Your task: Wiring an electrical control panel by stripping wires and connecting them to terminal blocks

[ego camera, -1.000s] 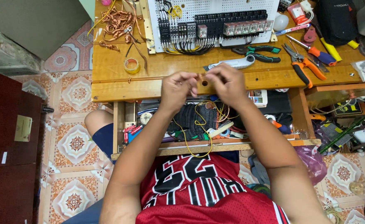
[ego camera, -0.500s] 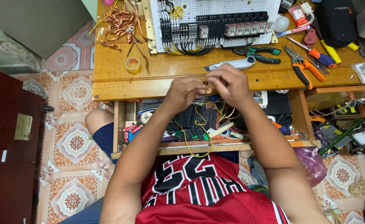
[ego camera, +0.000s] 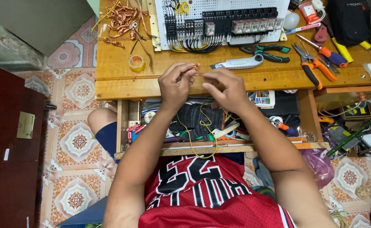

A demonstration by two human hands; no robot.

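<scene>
Person's left hand (ego camera: 175,84) pinches a bare copper wire end (ego camera: 196,66) over the wooden bench (ego camera: 118,71), right hand (ego camera: 224,86) fingers closed on its strand, twisting seemingly underway, w/ wiring board (ego camera: 223,21) beyond.

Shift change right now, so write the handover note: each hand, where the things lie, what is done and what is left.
Left hand: pinches a small copper wire end at its fingertips, above the front edge of the wooden bench.
Right hand: close beside it, fingers curled towards that wire end; contact cannot be told.
Yellow wire: hangs in a loop below the hands over the open drawer.
On the bench: utility knife, green-handled pliers, orange-handled pliers, tape roll, copper scraps, white wiring board.
Done: bare copper shows at the end.
Left: the end is joined to nothing yet.
</scene>
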